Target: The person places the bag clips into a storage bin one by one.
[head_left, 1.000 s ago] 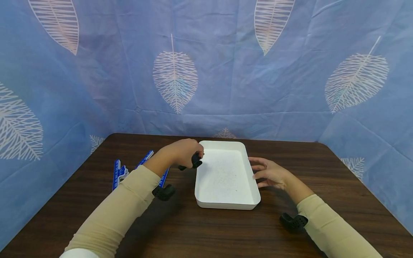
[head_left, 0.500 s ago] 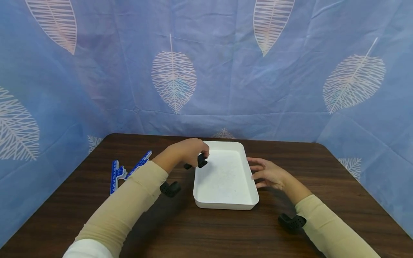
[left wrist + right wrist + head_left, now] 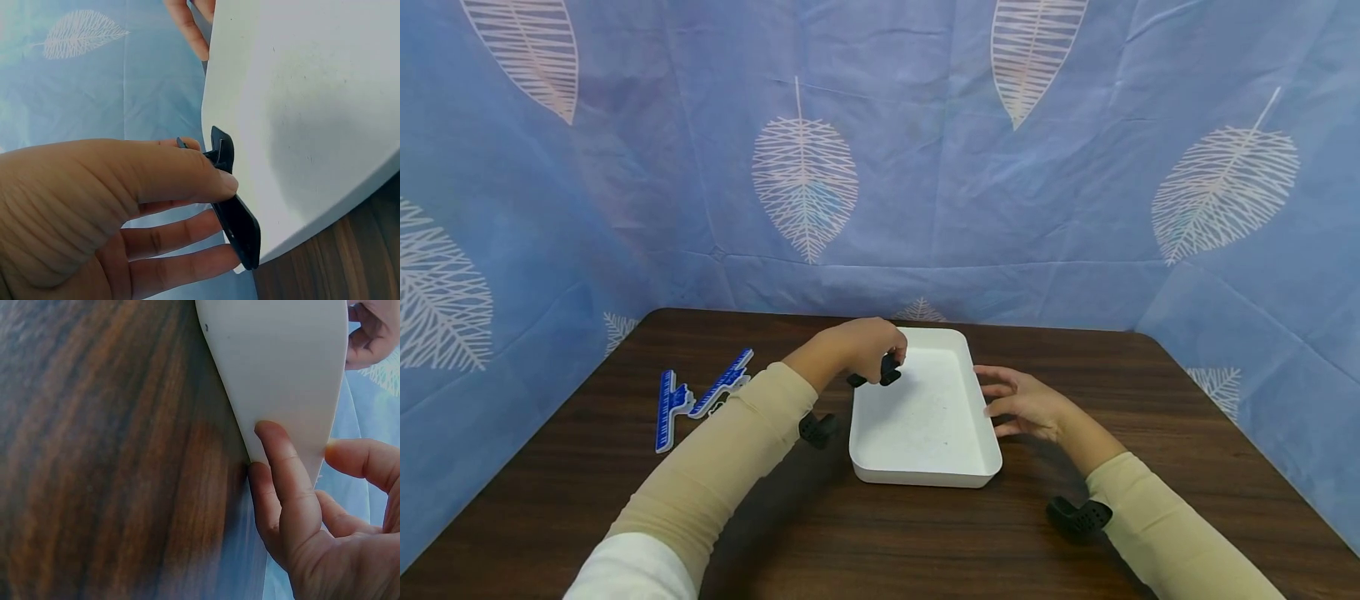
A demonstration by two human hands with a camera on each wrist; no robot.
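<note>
My left hand [image 3: 868, 343] is over the far left part of a shallow white tray [image 3: 917, 478]. Between thumb and fingers it pinches a black clip [image 3: 240, 228], a flat plastic piece with a small raised part near its upper end. In the left wrist view the clip overlaps the tray's pale inside. On the tray's right side, my right hand [image 3: 1026, 406] touches the outer wall with spread, slightly bent fingers. Seen from the right wrist, the fingertips [image 3: 270, 432] rest on that wall and the thumb is at the rim.
Two blue clips with white parts, one upright-lying clip [image 3: 666, 410] and one slanted clip [image 3: 724, 383], lie on the dark wood table [image 3: 910, 542] left of the tray. A blue leaf-patterned cloth [image 3: 880, 167] hangs behind the table.
My left hand has moved right with the black clip, from the tray's left rim to over its inside. A blue strip seen earlier beside the left forearm is now hidden. The right hand stays put.
</note>
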